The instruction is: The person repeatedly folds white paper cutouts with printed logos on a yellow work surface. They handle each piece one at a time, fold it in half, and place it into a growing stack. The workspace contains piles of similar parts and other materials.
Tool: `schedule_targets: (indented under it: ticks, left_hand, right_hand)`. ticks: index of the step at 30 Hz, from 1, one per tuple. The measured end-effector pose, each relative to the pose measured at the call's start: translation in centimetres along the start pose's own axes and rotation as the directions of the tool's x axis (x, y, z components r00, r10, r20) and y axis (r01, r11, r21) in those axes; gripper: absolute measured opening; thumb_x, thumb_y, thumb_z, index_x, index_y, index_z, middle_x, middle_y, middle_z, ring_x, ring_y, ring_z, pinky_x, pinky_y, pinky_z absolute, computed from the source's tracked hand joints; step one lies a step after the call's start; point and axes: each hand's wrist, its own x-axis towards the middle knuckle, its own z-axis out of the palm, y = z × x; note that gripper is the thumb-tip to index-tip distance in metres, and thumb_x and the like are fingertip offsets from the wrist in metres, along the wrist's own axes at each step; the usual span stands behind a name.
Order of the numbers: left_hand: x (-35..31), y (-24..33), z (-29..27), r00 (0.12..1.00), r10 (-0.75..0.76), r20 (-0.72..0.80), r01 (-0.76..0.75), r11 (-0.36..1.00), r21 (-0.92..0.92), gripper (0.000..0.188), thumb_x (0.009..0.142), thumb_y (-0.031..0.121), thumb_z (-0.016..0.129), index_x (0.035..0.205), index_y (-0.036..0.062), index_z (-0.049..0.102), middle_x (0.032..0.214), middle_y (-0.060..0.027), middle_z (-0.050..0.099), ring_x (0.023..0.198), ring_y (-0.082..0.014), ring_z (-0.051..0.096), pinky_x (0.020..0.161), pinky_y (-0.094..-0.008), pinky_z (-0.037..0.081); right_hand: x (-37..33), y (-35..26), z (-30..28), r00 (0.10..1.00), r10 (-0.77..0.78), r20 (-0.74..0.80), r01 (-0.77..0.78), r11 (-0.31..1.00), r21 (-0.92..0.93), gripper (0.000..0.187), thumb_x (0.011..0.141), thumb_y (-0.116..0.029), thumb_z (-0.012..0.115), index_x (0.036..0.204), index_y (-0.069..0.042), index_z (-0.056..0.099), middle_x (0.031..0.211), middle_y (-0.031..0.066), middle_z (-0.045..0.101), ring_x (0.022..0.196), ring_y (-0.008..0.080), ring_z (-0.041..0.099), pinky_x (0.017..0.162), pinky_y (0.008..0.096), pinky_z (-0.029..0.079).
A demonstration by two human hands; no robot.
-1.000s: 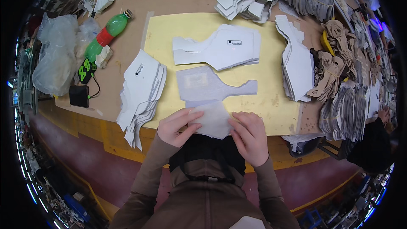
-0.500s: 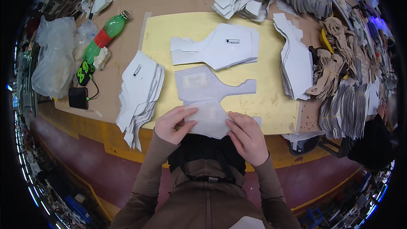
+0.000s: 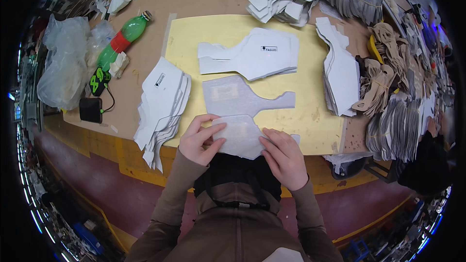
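Note:
Near the table's front edge, my left hand [image 3: 198, 141] pinches the left side of a pale grey cut-out piece [image 3: 238, 137], thumb on top and fingers spread along its edge. My right hand [image 3: 285, 157] holds the piece's right edge with its fingertips. The piece overlaps the lower edge of another grey cut-out piece [image 3: 230, 96], which lies flat and has a narrow arm to the right and a faint paler rectangle. Beyond it lies a stack of white cut-out pieces [image 3: 257, 56] with a small printed label. A grey tip shows beside my right fingers; its source is hidden.
A yellow sheet [image 3: 184, 31] covers the middle of the table. White stacks lie left [image 3: 164, 99] and right [image 3: 338, 75]. Far left are a green bottle [image 3: 133, 30], a plastic bag [image 3: 63, 68] and a black box [image 3: 91, 110] with a cable. Tan bundled pieces [image 3: 376, 85] sit right.
My left hand's upper fingers have spread upward to the piece's top left corner. The whole view has shifted slightly. My right hand keeps its hold.

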Motion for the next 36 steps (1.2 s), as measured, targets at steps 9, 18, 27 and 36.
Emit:
schedule_targets:
  ticks: [9, 18, 27, 36]
  left_hand:
    - [-0.3, 0.0, 0.4, 0.998, -0.015, -0.068, 0.02, 0.997, 0.068, 0.035, 0.083, -0.002, 0.075, 0.117, 0.0048, 0.075, 0.128, -0.0087, 0.059, 0.078, -0.0112, 0.063, 0.069, -0.0248, 0.058]
    - [-1.2, 0.9, 0.4, 0.968, 0.196, -0.155, -0.111, 0.894, 0.434, 0.038, 0.078, -0.001, 0.076, 0.115, 0.0072, 0.075, 0.127, -0.0111, 0.061, 0.098, -0.0244, 0.065, 0.082, -0.0338, 0.056]
    - [0.3, -1.2, 2.6, 0.764, 0.565, 0.313, -0.608, 0.792, 0.056, 0.044, 0.08, -0.001, 0.077, 0.122, 0.0018, 0.067, 0.134, -0.0152, 0.062, 0.12, -0.0348, 0.062, 0.101, -0.0431, 0.051]
    - [0.8, -2.7, 1.7, 0.756, 0.568, 0.325, -0.597, 0.802, -0.015, 0.038, 0.081, -0.001, 0.077, 0.118, -0.0003, 0.069, 0.129, -0.0149, 0.066, 0.117, -0.0324, 0.064, 0.101, -0.0426, 0.053]
  right_hand:
    - [0.0, 0.0, 0.1, 1.0, -0.002, -0.009, 0.002, 1.0, 0.004, 0.036, 0.085, -0.002, 0.074, 0.12, 0.001, 0.068, 0.133, 0.0116, 0.063, 0.12, 0.0322, 0.061, 0.101, 0.0436, 0.05]
    - [0.0, 0.1, 0.1, 1.0, -0.012, -0.016, 0.012, 1.0, 0.007, 0.038, 0.084, -0.001, 0.074, 0.121, 0.001, 0.067, 0.133, 0.0118, 0.062, 0.119, 0.0328, 0.061, 0.1, 0.0434, 0.05]
    - [-0.4, 0.3, -0.1, 0.999, -0.039, -0.007, 0.039, 0.999, 0.035, 0.042, 0.08, -0.006, 0.079, 0.12, -0.004, 0.07, 0.134, 0.0124, 0.062, 0.121, 0.0338, 0.06, 0.103, 0.0475, 0.048]
    - [-0.6, 0.2, 0.6, 0.996, -0.093, 0.001, 0.093, 0.993, -0.077, 0.032, 0.078, -0.022, 0.083, 0.108, -0.014, 0.075, 0.133, 0.0039, 0.065, 0.119, 0.0265, 0.061, 0.109, 0.0476, 0.042]
